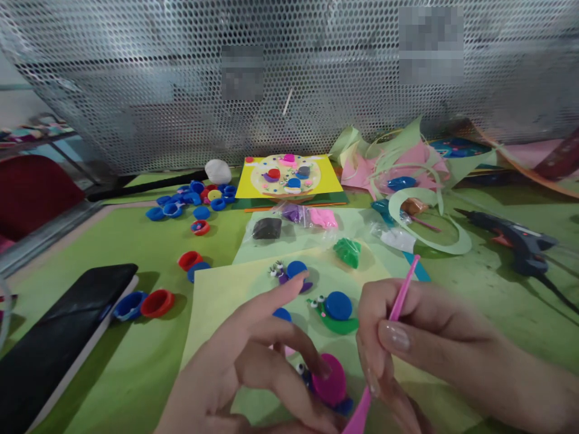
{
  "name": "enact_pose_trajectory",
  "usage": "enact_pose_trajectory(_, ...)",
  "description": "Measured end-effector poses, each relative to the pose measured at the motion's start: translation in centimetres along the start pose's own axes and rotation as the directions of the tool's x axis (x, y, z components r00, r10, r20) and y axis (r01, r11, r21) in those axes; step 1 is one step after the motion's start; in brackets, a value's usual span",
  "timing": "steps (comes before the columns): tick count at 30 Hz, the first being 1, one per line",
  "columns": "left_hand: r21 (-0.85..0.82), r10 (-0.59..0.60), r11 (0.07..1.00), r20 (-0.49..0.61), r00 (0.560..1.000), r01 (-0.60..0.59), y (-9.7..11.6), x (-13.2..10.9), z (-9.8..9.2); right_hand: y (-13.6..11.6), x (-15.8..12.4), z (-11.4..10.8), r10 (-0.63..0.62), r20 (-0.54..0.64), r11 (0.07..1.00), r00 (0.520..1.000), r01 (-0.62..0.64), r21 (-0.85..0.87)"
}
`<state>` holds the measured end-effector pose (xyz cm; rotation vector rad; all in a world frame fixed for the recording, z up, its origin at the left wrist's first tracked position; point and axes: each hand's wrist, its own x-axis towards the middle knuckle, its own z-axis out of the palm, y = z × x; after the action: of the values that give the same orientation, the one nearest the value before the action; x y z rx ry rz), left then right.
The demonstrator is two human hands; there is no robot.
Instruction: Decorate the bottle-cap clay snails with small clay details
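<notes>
My right hand [407,337] is closed around a pink plastic modelling tool [402,292], whose wide end points down toward the paper. My left hand [257,361] has its fingers apart, one fingertip resting on a magenta bottle cap [332,383]. That cap forms the shell of a snail with a dark blue clay body [345,405]. Just above sits a green clay snail [340,326] carrying a blue cap [338,305]. A purple clay snail [283,276] with a blue cap lies behind my index finger. Another blue-capped figure [283,314] is mostly hidden by my left hand.
Bottle caps [181,196] lie at the left, near a black phone case [67,325]. Clay packets [323,217] and a yellow sample card [244,181] stand behind the paper [212,301]. Paper scraps [389,163] and a glue gun [515,238] are at right. Perforated metal [181,108] rises behind.
</notes>
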<state>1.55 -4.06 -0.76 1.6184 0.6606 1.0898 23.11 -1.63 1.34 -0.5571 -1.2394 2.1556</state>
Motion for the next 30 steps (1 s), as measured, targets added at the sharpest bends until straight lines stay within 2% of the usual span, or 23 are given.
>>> enact_pose_trajectory(5,-0.041,-0.072,0.997,-0.031,0.997,0.071,0.3,-0.3,0.6,0.2,0.2,-0.2,-0.007,0.008,0.996,1.000,0.006,0.085)
enact_pose_trajectory(9,-0.148,-0.059,0.988,-0.029,0.998,0.054,0.1,-0.5,0.9,0.5,0.5,-0.4,-0.001,0.045,0.990,0.999,-0.005,0.143)
enact_pose_trajectory(15,-0.139,-0.123,0.984,-0.058,0.991,0.114,0.2,-0.6,1.0,1.0,0.7,-0.7,0.011,0.079,0.977,0.997,-0.028,0.211)
enact_pose_trajectory(18,-0.149,-0.118,0.983,-0.035,0.992,0.112,0.3,-0.7,1.0,1.1,0.8,-0.8,0.008,0.084,0.976,0.996,-0.026,0.215)
enact_pose_trajectory(22,-0.039,-0.101,0.994,0.014,0.995,0.102,0.2,-0.5,0.6,0.8,0.8,-1.1,-0.013,0.067,0.983,0.998,0.001,0.182)
enact_pose_trajectory(24,0.061,-0.086,0.995,0.022,0.996,0.084,0.3,-0.3,0.2,0.4,0.9,-1.4,-0.030,0.071,0.984,0.997,0.017,0.176)
enact_pose_trajectory(26,0.200,-0.067,0.978,0.010,0.998,0.064,0.4,0.0,-0.4,-0.1,1.0,-1.9,-0.046,0.017,0.990,0.999,0.043,0.137)
enact_pose_trajectory(28,0.344,-0.057,0.937,-0.042,0.998,0.067,0.5,0.3,-1.2,-0.5,1.3,-2.5,-0.078,-0.072,0.994,0.994,0.083,0.065)
enact_pose_trajectory(30,0.393,-0.041,0.915,-0.145,0.989,0.095,0.4,0.7,-2.0,-0.6,1.7,-3.2,-0.124,-0.158,0.992,0.980,0.124,-0.009)
